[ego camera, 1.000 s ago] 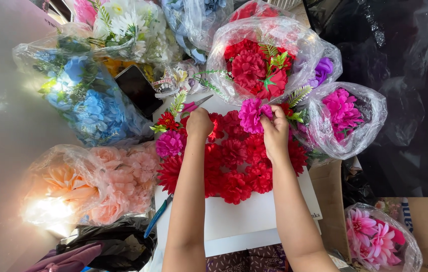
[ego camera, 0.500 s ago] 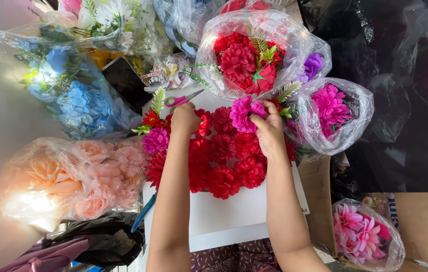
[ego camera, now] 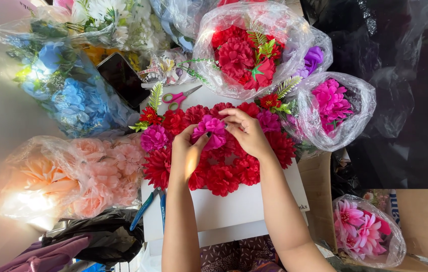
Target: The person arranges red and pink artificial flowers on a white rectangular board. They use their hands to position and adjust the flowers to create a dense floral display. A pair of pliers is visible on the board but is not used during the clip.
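A ring of red artificial flowers [ego camera: 221, 174] lies on a white board [ego camera: 234, 209] in front of me. Both hands meet over its upper middle on a magenta flower [ego camera: 213, 130]. My left hand [ego camera: 187, 151] pinches the flower from the left and below. My right hand [ego camera: 246, 132] presses on it from the right with its fingertips. Other magenta blooms sit in the ring at the left [ego camera: 153, 137] and the upper right [ego camera: 268, 121].
Clear bags of flowers surround the board: red [ego camera: 244, 50], magenta [ego camera: 332, 108], blue [ego camera: 60, 85], peach [ego camera: 68, 176], pink [ego camera: 362, 231]. Pink scissors [ego camera: 178, 96] and a dark phone [ego camera: 122, 79] lie behind the ring. Blue pliers [ego camera: 151, 206] lie at the board's left edge.
Both hands have come together at the ring's upper middle. The magenta flower that my right hand held at the top right now sits between both hands.
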